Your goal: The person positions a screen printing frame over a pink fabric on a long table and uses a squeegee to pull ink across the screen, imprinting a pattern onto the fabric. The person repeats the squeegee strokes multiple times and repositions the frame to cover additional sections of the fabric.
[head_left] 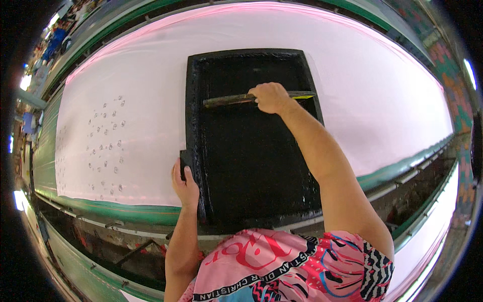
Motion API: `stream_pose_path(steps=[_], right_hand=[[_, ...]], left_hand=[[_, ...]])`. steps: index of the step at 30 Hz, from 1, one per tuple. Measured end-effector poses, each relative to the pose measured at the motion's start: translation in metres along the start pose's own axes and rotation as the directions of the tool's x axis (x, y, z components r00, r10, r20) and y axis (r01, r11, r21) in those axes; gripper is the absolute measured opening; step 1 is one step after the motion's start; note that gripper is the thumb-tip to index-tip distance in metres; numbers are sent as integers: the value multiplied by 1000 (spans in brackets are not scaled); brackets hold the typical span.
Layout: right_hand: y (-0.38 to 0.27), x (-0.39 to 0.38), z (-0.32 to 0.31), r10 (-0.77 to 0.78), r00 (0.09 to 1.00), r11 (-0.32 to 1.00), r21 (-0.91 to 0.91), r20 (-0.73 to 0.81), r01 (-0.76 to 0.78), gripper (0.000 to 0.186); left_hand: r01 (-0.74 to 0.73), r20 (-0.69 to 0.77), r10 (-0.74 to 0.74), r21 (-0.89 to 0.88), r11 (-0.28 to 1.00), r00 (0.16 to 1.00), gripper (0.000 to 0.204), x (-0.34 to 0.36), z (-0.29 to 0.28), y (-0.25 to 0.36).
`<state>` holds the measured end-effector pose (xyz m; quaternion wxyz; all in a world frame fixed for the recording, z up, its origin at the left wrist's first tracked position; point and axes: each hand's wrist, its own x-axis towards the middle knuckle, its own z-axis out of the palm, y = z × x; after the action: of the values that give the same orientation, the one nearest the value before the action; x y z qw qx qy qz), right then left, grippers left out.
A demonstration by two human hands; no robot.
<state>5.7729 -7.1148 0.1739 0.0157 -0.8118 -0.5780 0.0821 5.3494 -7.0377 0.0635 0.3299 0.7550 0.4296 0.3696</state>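
A black screen-printing frame (191,110) lies flat on pale pink fabric (146,90). Its mesh (251,166) is dark all over, with wet-looking smears along the inner edges. Across the upper part of the screen runs a long squeegee (226,100), reaching nearly from side to side, with a yellow-green patch near its right end. My right hand (271,97) is closed over the squeegee right of its middle, arm stretched forward. Down at the frame's left side, my left hand (186,187) is wrapped round a small black tab (184,158) that sticks out from the frame.
Small dark printed motifs (106,132) dot the fabric to the left. The fabric covers a long green table (126,211), with a metal rail (146,233) along its near edge. Another green table (90,267) stands at the lower left, and white fabric (427,241) lies at the lower right.
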Motion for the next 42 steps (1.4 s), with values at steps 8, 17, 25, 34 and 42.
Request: stream_pose_path(steps=[8, 17, 25, 34, 42], right_hand=[[-93, -165, 37, 12, 997, 999, 49, 70, -15, 35], [-175, -302, 76, 9, 1000, 997, 78, 25, -10, 41], [-191, -341, 100, -79, 994, 992, 92, -79, 86, 52], [-80, -368, 106, -118, 888, 887, 355, -444, 295, 51], [60, -363, 114, 280, 847, 804, 592, -452, 50, 62]], left_hand=[[-42, 5, 42, 11, 999, 999, 45, 5, 6, -5], [-35, -2, 34, -47, 998, 999, 57, 8, 14, -12], [-13, -6, 15, 175, 985, 1000, 75, 10, 16, -15], [152, -71, -135, 372, 916, 988, 52, 12, 8, 11], [229, -116, -197, 475, 850, 973, 56, 18, 12, 14]])
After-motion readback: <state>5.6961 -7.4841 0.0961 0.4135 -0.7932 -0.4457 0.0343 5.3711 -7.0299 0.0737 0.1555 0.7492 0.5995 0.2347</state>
